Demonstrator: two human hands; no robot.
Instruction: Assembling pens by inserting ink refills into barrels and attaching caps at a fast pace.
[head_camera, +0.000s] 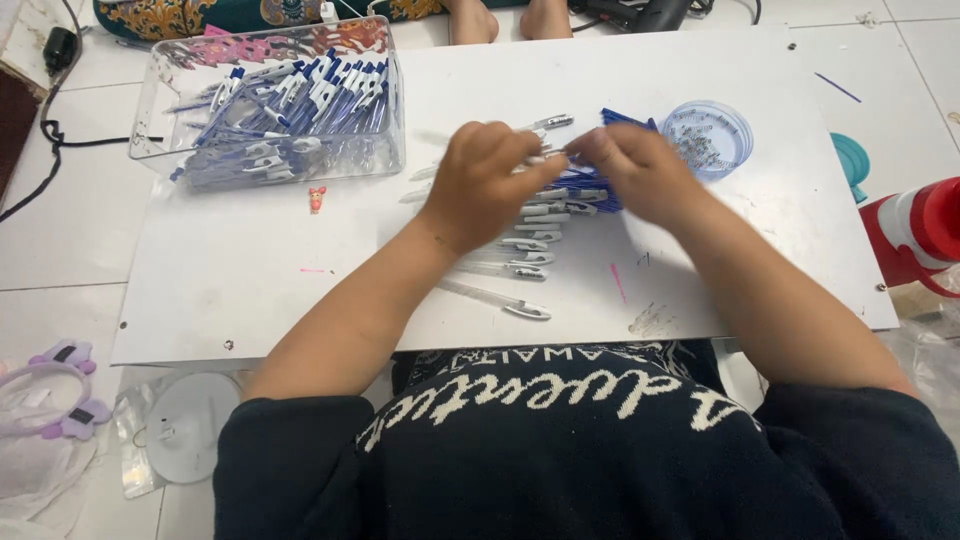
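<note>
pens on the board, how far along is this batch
Done: the clear bin holds many assembled pens. In hand: left hand and right hand meet over one pen barrel. Left: a row of clear barrels, blue refills and a dish of springs.

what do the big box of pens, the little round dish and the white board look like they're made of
Box of pens: clear hard plastic, glossy; the pens show through its walls.
Round dish: bluish see-through plastic, likely; small metal springs show inside.
White board: smooth matte white sheet, perhaps laminated wood or plastic; screws at its edges.
</note>
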